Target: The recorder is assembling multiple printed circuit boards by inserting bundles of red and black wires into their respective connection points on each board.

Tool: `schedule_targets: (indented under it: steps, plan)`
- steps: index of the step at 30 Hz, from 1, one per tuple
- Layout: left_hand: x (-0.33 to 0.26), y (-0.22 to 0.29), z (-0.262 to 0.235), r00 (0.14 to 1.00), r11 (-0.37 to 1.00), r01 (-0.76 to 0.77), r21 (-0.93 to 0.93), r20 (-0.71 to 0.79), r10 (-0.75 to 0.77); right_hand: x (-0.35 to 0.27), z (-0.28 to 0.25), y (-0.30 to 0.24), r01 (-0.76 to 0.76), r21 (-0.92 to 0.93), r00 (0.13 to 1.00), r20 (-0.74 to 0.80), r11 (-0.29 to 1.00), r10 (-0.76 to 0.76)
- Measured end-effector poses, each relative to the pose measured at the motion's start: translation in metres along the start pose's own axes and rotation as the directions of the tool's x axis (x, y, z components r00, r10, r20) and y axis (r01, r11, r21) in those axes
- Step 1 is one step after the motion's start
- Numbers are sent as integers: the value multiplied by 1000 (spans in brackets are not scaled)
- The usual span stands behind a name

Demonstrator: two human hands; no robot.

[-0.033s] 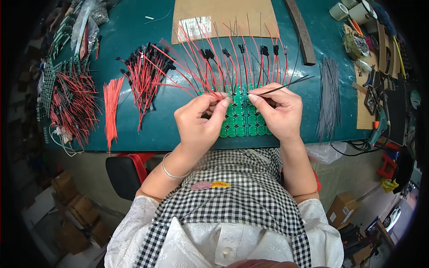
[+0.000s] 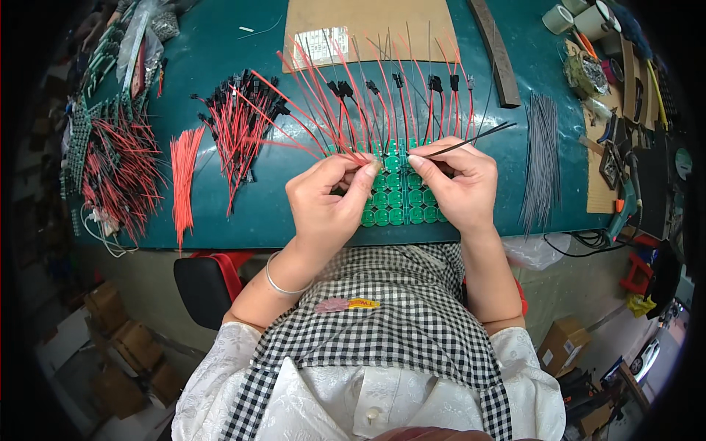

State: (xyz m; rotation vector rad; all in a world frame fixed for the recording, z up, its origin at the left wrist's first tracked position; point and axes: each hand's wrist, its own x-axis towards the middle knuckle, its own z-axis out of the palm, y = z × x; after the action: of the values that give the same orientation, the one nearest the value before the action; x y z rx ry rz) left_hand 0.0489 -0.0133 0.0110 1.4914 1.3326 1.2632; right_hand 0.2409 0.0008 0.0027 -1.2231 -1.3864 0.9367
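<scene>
A panel of green circuit boards (image 2: 381,198) with round sections lies in front of me at the table's near edge. Over its left part, my left hand (image 2: 327,195) pinches several thin red wires (image 2: 284,145) between thumb and forefinger, their free ends fanning up and left. My right hand (image 2: 471,184) is closed on a few black wires (image 2: 482,135), which stick out to the upper right. Both sets of fingertips are at the panel's upper rows. Red and black leads with black plug connectors (image 2: 435,83) rise from the panel's far side. My fingers hide the wire ends.
To the left lie a bundle of connector leads (image 2: 239,125), loose red wires (image 2: 184,184) and a heap of wired boards (image 2: 121,162). Black wires (image 2: 541,158) lie on the right, a soldering gun-like tool (image 2: 625,202) beyond. Cardboard (image 2: 404,22) and a dark bar (image 2: 494,55) are at the back.
The free ends of the red wires in my left hand have swung slightly. Both hands stay in nearly the same place.
</scene>
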Motion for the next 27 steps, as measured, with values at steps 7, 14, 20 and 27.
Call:
schedule_targets:
  steps: [7,14,20,27]
  plan:
    - [4,11,2,996,991,77,-111,63,-71,3,6,-2,15,-98,996,89,995,-7]
    - [5,3,13,992,995,70,-70,114,-62,-3,-2,-4,-52,-53,999,10,997,53]
    - [8,0,19,989,994,108,1,103,-107,-7,-17,-7,-55,-60,998,11,997,55]
    - [6,-2,22,995,989,27,146,91,-41,-8,-16,-1,-43,3,998,-52,999,43]
